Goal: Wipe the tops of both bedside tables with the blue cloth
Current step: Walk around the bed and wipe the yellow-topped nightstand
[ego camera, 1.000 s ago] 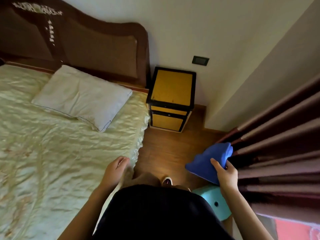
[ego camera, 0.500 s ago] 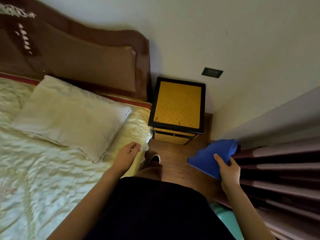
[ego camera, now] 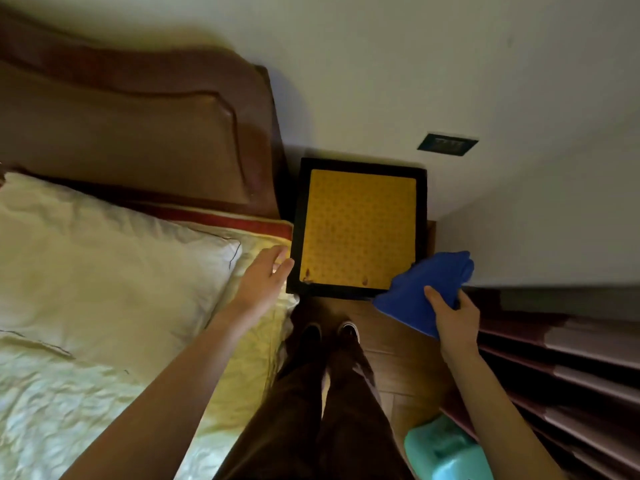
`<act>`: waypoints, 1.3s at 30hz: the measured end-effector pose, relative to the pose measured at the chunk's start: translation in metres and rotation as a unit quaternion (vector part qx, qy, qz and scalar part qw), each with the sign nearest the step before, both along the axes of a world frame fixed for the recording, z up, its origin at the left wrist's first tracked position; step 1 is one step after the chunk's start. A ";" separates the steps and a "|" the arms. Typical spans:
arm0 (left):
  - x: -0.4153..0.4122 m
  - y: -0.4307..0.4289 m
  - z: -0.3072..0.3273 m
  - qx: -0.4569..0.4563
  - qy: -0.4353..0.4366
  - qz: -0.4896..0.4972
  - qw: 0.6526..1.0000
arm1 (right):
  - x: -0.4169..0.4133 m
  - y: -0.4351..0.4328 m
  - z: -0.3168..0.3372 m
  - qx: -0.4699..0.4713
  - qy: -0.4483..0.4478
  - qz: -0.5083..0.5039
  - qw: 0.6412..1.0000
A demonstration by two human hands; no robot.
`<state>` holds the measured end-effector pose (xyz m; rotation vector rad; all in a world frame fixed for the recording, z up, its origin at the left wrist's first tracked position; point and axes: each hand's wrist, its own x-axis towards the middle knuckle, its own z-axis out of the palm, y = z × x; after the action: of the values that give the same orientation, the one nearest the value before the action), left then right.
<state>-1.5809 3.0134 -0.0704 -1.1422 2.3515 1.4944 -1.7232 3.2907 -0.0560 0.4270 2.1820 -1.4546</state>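
Observation:
A bedside table with a yellow dotted top and black frame stands against the wall, between the bed and the curtain. My right hand grips a bunched blue cloth, which overlaps the table's near right corner in view; whether it touches the top I cannot tell. My left hand is open, fingers spread, over the bed's edge just left of the table's near left corner. Only this one bedside table is in view.
The bed with a pale sheet and a white pillow fills the left, under a brown headboard. Dark red curtain folds hang on the right. A turquoise plastic stool stands by my right leg. A wall socket sits above the table.
I have stepped closer, so the bedside table now lies directly below. My right hand brought the blue cloth to the table's near right corner; my left hand reached forward toward its left edge.

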 end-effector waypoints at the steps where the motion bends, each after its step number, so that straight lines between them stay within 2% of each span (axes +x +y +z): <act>1: -0.011 -0.003 -0.016 -0.004 -0.003 0.000 1.000 | -0.009 -0.010 -0.013 -0.011 -0.001 0.010 1.000; 6: -0.055 -0.018 -0.102 0.004 -0.006 0.047 0.999 | -0.055 -0.053 -0.077 -0.095 -0.008 0.046 0.994; 8: -0.066 -0.024 -0.138 0.002 -0.013 0.070 0.997 | -0.066 -0.060 -0.107 -0.098 -0.011 0.063 0.993; 13: -0.071 -0.022 -0.209 -0.022 -0.047 0.075 0.996 | -0.072 -0.054 -0.179 0.022 0.006 0.109 0.994; 16: -0.067 -0.013 -0.223 -0.027 -0.038 0.083 0.996 | -0.069 -0.042 -0.186 0.108 0.038 0.119 0.986; 17: -0.065 -0.012 -0.225 -0.029 -0.039 0.088 0.995 | -0.068 -0.038 -0.186 0.160 0.090 0.147 0.972; 18: -0.063 -0.012 -0.226 -0.025 -0.042 0.094 0.994 | -0.068 -0.036 -0.185 0.224 0.159 0.192 0.942; 19: -0.061 -0.012 -0.226 -0.018 -0.042 0.100 0.994 | -0.068 -0.037 -0.185 0.279 0.233 0.250 0.897; 21: -0.059 -0.011 -0.227 -0.005 -0.030 0.108 0.994 | -0.069 -0.046 -0.193 0.301 0.336 0.381 0.807; 23: -0.059 -0.007 -0.226 0.002 -0.014 0.113 0.993 | -0.073 -0.061 -0.210 0.292 0.352 0.480 0.748; 25: -0.059 -0.003 -0.228 0.005 -0.001 0.122 0.993 | -0.081 -0.071 -0.226 0.304 0.350 0.518 0.719; 27: -0.057 -0.001 -0.234 -0.001 0.014 0.128 0.992 | -0.098 -0.078 -0.237 0.317 0.365 0.510 0.712; 32: -0.059 -0.002 -0.244 -0.009 0.035 0.134 0.990 | -0.159 -0.109 -0.246 0.330 0.389 0.466 0.723; 36: -0.060 -0.001 -0.244 0.002 0.047 0.137 0.989 | -0.218 -0.146 -0.245 0.348 0.365 0.412 0.759; 39: -0.061 -0.002 -0.242 0.003 0.049 0.138 0.989 | -0.217 -0.155 -0.245 0.352 0.360 0.413 0.759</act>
<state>-1.6417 3.0119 -0.3126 -1.4769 2.3243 1.6772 -1.9405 3.1354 -0.3009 -0.9622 2.8559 -0.2414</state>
